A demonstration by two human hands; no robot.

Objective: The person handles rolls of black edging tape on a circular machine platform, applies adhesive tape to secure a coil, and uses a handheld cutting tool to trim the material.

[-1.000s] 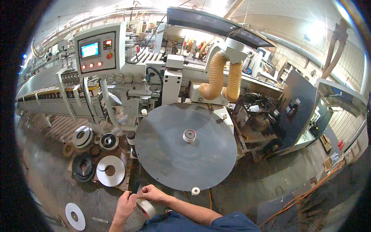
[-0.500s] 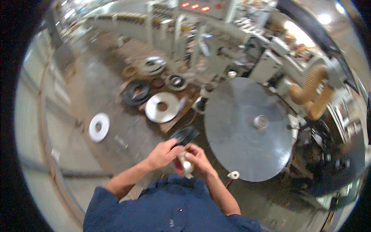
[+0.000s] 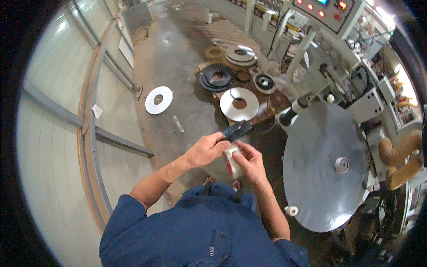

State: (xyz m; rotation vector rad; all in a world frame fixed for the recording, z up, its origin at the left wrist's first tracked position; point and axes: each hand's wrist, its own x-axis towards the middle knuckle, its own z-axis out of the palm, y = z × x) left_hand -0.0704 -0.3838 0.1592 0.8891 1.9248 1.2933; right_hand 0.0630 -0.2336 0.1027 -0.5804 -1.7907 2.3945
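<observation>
My left hand (image 3: 205,150) is closed on a dark, flat, strip-like piece (image 3: 238,130) that sticks out past the fingertips, away from me; its exact kind is unclear. A roll of pale tape with a red core (image 3: 231,161) sits in my right hand (image 3: 250,164), the fingers bent around its side. Both hands meet in front of my waist, with the tape just below the dark piece. My fingers hide part of the roll, so whether a length of tape is pulled off it cannot be made out.
A large grey disc (image 3: 320,178) with a hub stands to my right, beside machinery under a control panel (image 3: 329,13). Ahead, white rings (image 3: 249,111) and black coils (image 3: 216,76) lie on a low wooden board. One white ring (image 3: 153,107) lies on the floor near the left wall.
My view has swung leftward, so the disc, rings and machine sit farther right in the picture. Both hands keep their holds, close together as before.
</observation>
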